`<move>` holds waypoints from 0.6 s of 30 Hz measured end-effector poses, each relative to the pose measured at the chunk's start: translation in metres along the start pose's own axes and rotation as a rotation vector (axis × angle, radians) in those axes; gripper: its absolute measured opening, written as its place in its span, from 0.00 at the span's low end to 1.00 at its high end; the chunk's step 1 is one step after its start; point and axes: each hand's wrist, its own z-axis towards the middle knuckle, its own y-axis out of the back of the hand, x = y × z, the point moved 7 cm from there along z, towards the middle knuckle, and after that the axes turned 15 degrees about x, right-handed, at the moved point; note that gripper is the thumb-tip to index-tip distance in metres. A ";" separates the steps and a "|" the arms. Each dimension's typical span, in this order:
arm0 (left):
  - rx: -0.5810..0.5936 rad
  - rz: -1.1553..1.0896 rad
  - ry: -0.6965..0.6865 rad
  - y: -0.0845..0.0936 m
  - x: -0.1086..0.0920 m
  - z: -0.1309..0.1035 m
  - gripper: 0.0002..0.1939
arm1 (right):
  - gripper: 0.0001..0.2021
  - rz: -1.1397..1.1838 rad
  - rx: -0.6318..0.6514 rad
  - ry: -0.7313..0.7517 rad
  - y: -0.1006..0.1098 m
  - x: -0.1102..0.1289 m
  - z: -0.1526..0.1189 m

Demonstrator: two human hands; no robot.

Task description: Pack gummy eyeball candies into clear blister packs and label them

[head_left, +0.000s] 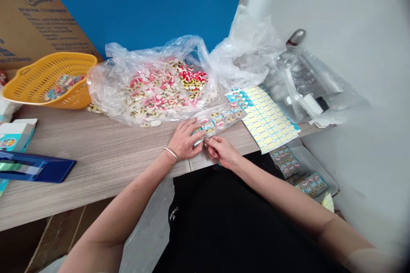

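A clear blister strip (228, 116) with round candy pieces and blue labels lies on the wooden table (112, 158), near its front edge. My left hand (186, 140) rests over the strip's left end, fingers spread across it. Beside it, my right hand (222, 150) pinches at the strip's lower left edge, thumb and index finger together; whatever is between the fingertips is too small to name. Right of the strip is a sheet of yellow and blue stickers (269, 119). Behind my hands lies a large open plastic bag of red, white and yellow pieces (160, 89).
An orange basket (73, 94) stands at the left behind a blue tool (59, 168) and a light blue box (16, 134). Crumpled plastic bags (246, 51) lie at the back right. Below the table's right side, a bin (331, 181) holds filled strips.
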 end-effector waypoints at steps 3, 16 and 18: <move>-0.015 0.018 -0.023 0.003 -0.002 0.000 0.20 | 0.24 -0.025 -0.037 0.000 0.002 -0.002 0.002; -0.033 -0.019 0.016 0.000 0.004 0.000 0.14 | 0.25 -0.190 -0.080 0.069 0.013 -0.012 0.006; -0.030 -0.023 0.017 0.000 0.004 0.000 0.14 | 0.24 -0.219 -0.089 0.074 0.014 -0.013 0.007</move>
